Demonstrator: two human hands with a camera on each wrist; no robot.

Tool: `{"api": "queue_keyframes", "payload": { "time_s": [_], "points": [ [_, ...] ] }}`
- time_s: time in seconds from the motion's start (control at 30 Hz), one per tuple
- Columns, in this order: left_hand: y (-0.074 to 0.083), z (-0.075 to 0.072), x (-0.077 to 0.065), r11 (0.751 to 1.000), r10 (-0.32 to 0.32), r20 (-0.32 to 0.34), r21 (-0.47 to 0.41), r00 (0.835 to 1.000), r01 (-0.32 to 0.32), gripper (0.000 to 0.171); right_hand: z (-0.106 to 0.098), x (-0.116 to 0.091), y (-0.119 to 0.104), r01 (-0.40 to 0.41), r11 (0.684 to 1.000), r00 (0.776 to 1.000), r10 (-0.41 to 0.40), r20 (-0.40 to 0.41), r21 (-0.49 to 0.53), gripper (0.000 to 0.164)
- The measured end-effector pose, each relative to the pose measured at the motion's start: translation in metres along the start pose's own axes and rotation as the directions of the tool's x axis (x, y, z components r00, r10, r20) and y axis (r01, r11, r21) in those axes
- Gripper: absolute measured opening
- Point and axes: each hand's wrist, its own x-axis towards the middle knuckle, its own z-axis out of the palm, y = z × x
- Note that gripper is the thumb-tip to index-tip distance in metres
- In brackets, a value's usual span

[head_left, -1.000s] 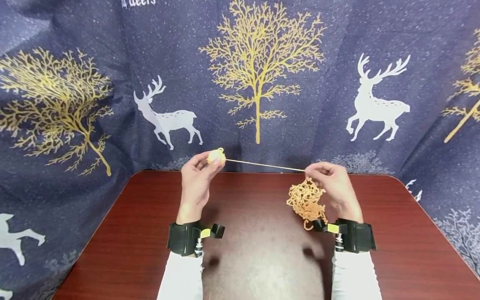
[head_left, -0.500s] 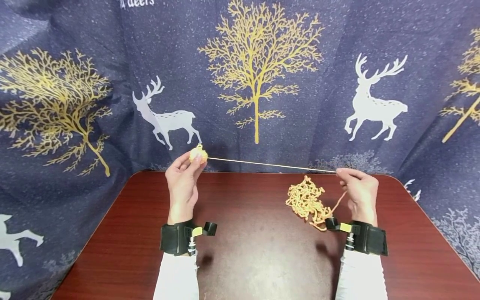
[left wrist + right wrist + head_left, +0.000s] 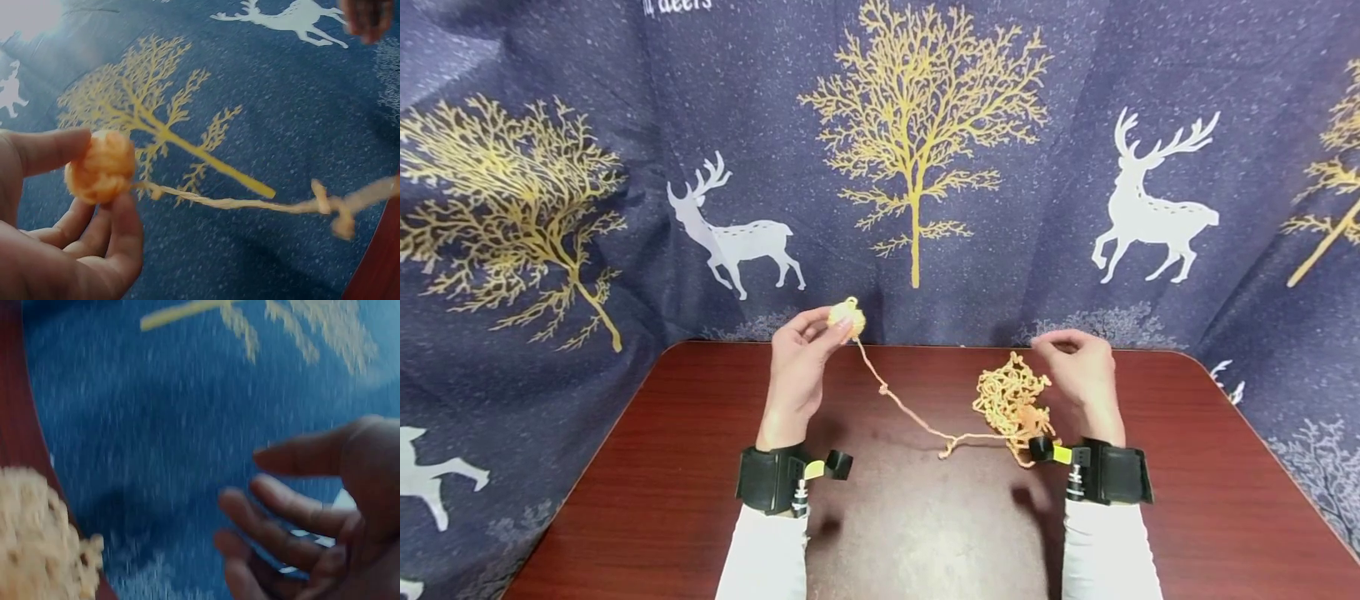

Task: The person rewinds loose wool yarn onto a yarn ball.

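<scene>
My left hand [image 3: 797, 367] pinches a small ball of yellow-orange yarn [image 3: 103, 167] between thumb and fingers, above the table's far edge. From the ball a slack, knotted strand of yarn [image 3: 908, 410] droops down to the right. It runs to a tangled heap of the same yarn [image 3: 1009, 393] lying on the table. Just right of that heap my right hand [image 3: 1078, 371] hovers with nothing in its grasp. In the right wrist view its fingers [image 3: 275, 531] are loosely bent, the thumb apart from most of them. The heap [image 3: 37, 540] shows at that view's lower left.
The reddish-brown table [image 3: 655, 467] reaches back to a dark blue cloth [image 3: 865, 167] printed with trees and deer. Each wrist wears a black strap [image 3: 767, 481] with a small camera that stands out toward the middle.
The yarn strand, taut between both hands before, now sags onto the table. My right hand has let it go and moved left toward the heap; my left hand moved right with the ball.
</scene>
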Motion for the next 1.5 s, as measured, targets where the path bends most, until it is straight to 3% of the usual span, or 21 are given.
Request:
{"api": "queue_keyframes", "payload": {
  "time_s": [0.1, 0.2, 0.33, 0.47, 0.53, 0.6, 0.73, 0.9, 1.03, 1.13, 1.23, 1.37, 1.5],
  "points": [
    [-0.001, 0.006, -0.005, 0.999, -0.027, 0.067, 0.028, 0.997, 0.025, 0.020, 0.014, -0.005, -0.015, 0.208, 0.977, 0.974, -0.211, 0.076, 0.053, 0.021],
    [-0.002, 0.011, -0.009, 0.997, -0.043, 0.123, 0.062, 0.991, 0.035, 0.022, 0.031, -0.013, -0.034, 0.316, 0.934, 0.930, -0.340, 0.141, 0.169, 0.020],
    [-0.003, 0.017, -0.013, 0.994, -0.060, 0.195, 0.102, 0.979, 0.040, 0.025, 0.056, -0.029, -0.058, 0.337, 0.876, 0.869, -0.430, 0.244, 0.345, 0.024],
    [-0.003, 0.024, -0.017, 0.990, -0.075, 0.246, 0.133, 0.966, 0.044, 0.029, 0.078, -0.041, -0.070, 0.276, 0.825, 0.803, -0.480, 0.354, 0.493, 0.029],
    [-0.002, 0.026, -0.019, 0.988, -0.082, 0.261, 0.148, 0.962, 0.044, 0.030, 0.086, -0.045, -0.072, 0.255, 0.812, 0.784, -0.492, 0.380, 0.525, 0.029],
    [-0.002, 0.027, -0.020, 0.986, -0.085, 0.273, 0.161, 0.958, 0.042, 0.030, 0.091, -0.047, -0.073, 0.254, 0.809, 0.780, -0.495, 0.382, 0.530, 0.025],
    [-0.001, 0.027, -0.020, 0.985, -0.083, 0.285, 0.169, 0.955, 0.035, 0.029, 0.093, -0.046, -0.070, 0.257, 0.815, 0.805, -0.477, 0.352, 0.519, 0.013],
    [0.000, 0.026, -0.020, 0.991, -0.093, 0.309, 0.117, 0.947, 0.059, 0.025, 0.092, -0.044, -0.066, 0.245, 0.832, 0.842, -0.437, 0.316, 0.497, 0.012],
    [0.003, 0.025, -0.020, 0.993, -0.119, 0.312, 0.044, 0.943, 0.111, 0.024, 0.094, -0.043, -0.065, 0.267, 0.850, 0.855, -0.426, 0.296, 0.454, 0.012],
    [0.004, 0.025, -0.020, 0.992, -0.121, 0.285, -0.002, 0.951, 0.127, 0.023, 0.096, -0.043, -0.065, 0.275, 0.872, 0.857, -0.413, 0.309, 0.404, 0.009],
    [0.004, 0.026, -0.019, 0.995, -0.099, 0.228, -0.002, 0.969, 0.102, 0.023, 0.095, -0.044, -0.065, 0.299, 0.892, 0.850, -0.411, 0.330, 0.339, 0.006],
    [0.002, 0.027, -0.018, 0.996, -0.077, 0.156, 0.061, 0.985, 0.068, 0.025, 0.094, -0.044, -0.065, 0.344, 0.898, 0.836, -0.426, 0.345, 0.275, 0.006],
    [0.001, 0.025, -0.016, 0.987, -0.077, 0.134, 0.150, 0.988, 0.056, 0.026, 0.092, -0.042, -0.064, 0.368, 0.897, 0.845, -0.432, 0.315, 0.243, 0.004]
  ]
}}
